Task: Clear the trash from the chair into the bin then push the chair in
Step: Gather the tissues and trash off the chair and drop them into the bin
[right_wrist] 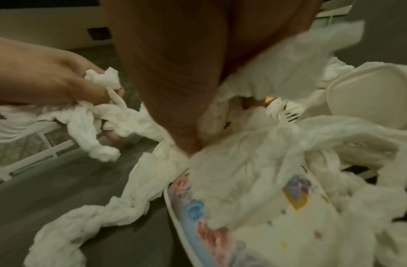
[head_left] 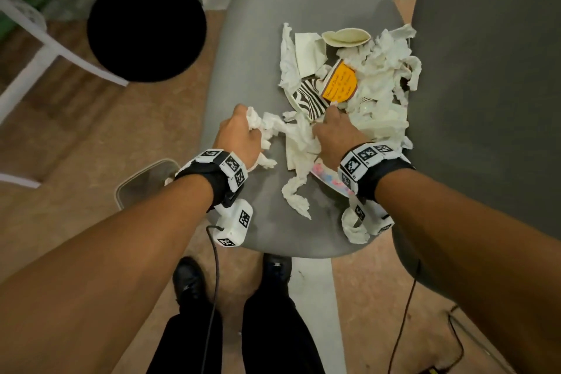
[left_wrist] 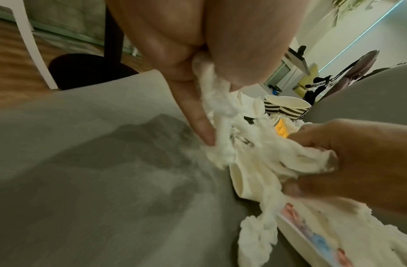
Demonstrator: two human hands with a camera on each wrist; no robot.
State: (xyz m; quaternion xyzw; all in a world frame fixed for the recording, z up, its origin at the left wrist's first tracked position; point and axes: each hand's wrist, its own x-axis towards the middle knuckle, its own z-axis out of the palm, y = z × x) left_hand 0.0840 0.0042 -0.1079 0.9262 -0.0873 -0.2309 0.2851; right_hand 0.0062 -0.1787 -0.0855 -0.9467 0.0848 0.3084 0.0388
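A heap of trash lies on the grey chair seat [head_left: 258, 39]: crumpled white tissues [head_left: 385, 76], a striped paper cup [head_left: 309, 99], an orange card [head_left: 341, 85], a flattened beige cup [head_left: 346, 37] and a pastel-printed paper plate [right_wrist: 198, 225]. My left hand [head_left: 252, 127] grips a twisted wad of tissue [left_wrist: 220, 148] at the heap's near left edge. Beside it, my right hand [head_left: 328, 121] lies on the heap, fingers curled into tissue paper [left_wrist: 312, 162], fingertips near the striped cup. The bin [head_left: 142, 179] stands on the floor left of the chair, partly hidden under my left forearm.
A second grey chair [head_left: 485, 70] stands close on the right. A black round base [head_left: 145, 27] and a white frame [head_left: 36, 48] are on the left. Loose tissue strips [head_left: 296, 194] lie on the seat's front. Cables [head_left: 455, 343] run on the floor by my feet.
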